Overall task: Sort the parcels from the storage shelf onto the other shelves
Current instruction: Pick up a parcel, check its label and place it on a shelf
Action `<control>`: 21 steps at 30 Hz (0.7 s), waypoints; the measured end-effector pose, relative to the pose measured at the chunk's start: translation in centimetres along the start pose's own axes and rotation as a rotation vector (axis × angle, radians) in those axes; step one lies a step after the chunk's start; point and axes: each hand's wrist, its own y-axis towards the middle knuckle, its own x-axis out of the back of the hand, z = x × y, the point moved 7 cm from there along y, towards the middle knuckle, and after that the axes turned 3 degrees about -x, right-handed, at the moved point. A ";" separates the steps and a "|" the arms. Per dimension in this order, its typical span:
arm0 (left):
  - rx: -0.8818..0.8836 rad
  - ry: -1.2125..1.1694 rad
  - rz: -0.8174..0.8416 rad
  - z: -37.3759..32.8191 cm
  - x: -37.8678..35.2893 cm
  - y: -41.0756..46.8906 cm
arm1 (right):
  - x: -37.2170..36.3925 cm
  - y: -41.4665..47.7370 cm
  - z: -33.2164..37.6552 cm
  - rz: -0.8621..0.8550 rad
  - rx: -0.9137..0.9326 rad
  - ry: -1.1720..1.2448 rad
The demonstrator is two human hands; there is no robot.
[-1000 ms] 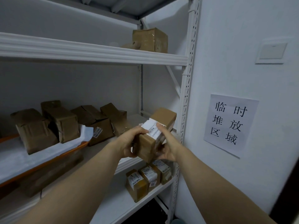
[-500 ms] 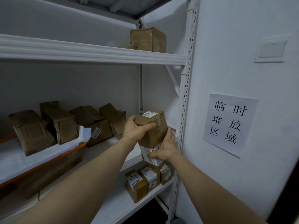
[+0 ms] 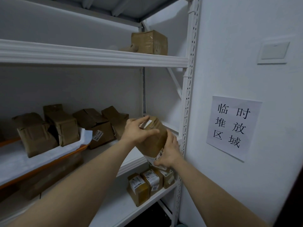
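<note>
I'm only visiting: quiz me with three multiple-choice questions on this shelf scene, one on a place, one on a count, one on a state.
1. Where is the paper sign? A) wall beside the rack B) top shelf C) floor
2. How many labelled parcels stand on the lowest shelf? A) one B) three C) six
3. The parcel at the hands is A) in a tray B) on the floor C) gripped by both hands
A: it hangs there. B: three stand together. C: left hand and right hand grip it.
</note>
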 end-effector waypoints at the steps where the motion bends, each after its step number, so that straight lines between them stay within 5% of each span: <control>1: -0.007 0.005 0.015 -0.2 -0.1 0.0 | -0.2 -0.1 0.2 0.012 0.022 -0.045; 7: 0.034 -0.078 -0.098 -0.1 0.9 -0.8 | -0.6 -0.4 0.7 0.060 0.079 -0.072; 17: 0.286 -0.555 -0.336 3.5 5.7 -4.0 | -0.7 -1.5 -2.0 0.107 -0.416 0.979; 21: 0.373 -0.584 -0.380 4.9 6.5 -6.0 | -1.9 -2.1 0.1 0.261 -0.378 1.239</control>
